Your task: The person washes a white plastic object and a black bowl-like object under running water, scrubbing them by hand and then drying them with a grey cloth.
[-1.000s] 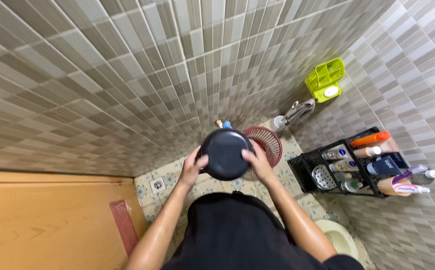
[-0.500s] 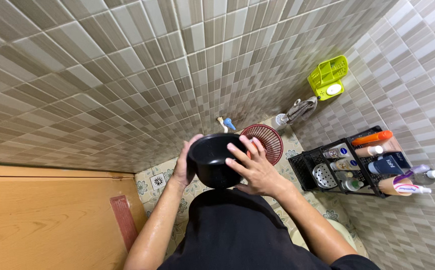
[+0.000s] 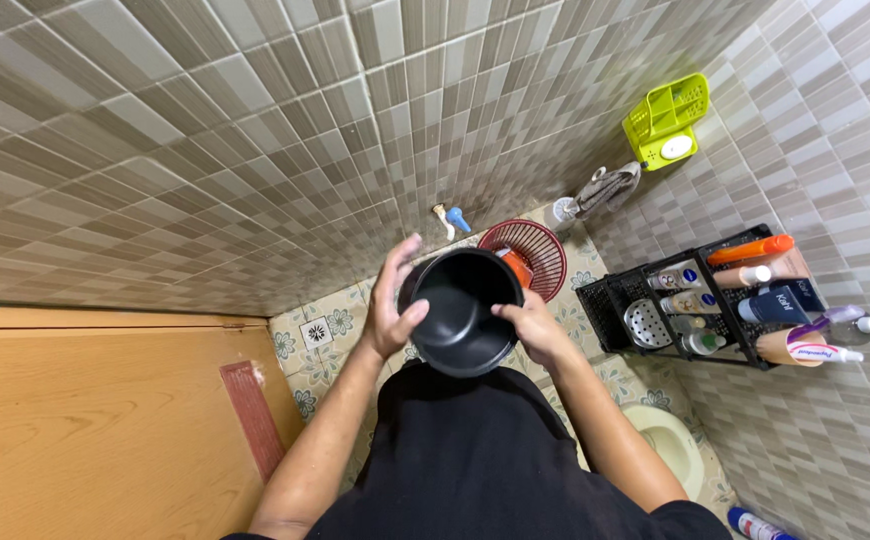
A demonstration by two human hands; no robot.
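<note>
The person holds a black pot point(image 3: 467, 310) with both hands in front of the body, above the tiled floor point(image 3: 320, 345), with its open mouth turned up toward the camera so that the dark inside is seen. The left hand point(image 3: 392, 305) grips the pot's left side, the fingers curved over the rim and the thumb pressed on the outer wall. The right hand point(image 3: 532, 325) is closed on the right edge of the rim, the thumb at the inside and the other fingers under it (they are mostly hidden by the pot). Just behind the pot, on the floor near the wall, stands a red basket point(image 3: 533, 255) with something orange inside; the pot covers a part of it. A small tap point(image 3: 450, 220) with a blue handle comes out of the wall beside the basket. At the right, a black rack point(image 3: 620, 315) on the wall carries bottles and tubes, among them an orange bottle point(image 3: 750, 250). Higher on the same wall hangs a green holder point(image 3: 667, 122), and a grey cloth point(image 3: 605, 188) hangs below it. At the left is a wooden door point(image 3: 85, 430). The person wears a black shirt point(image 3: 475, 450).
</note>
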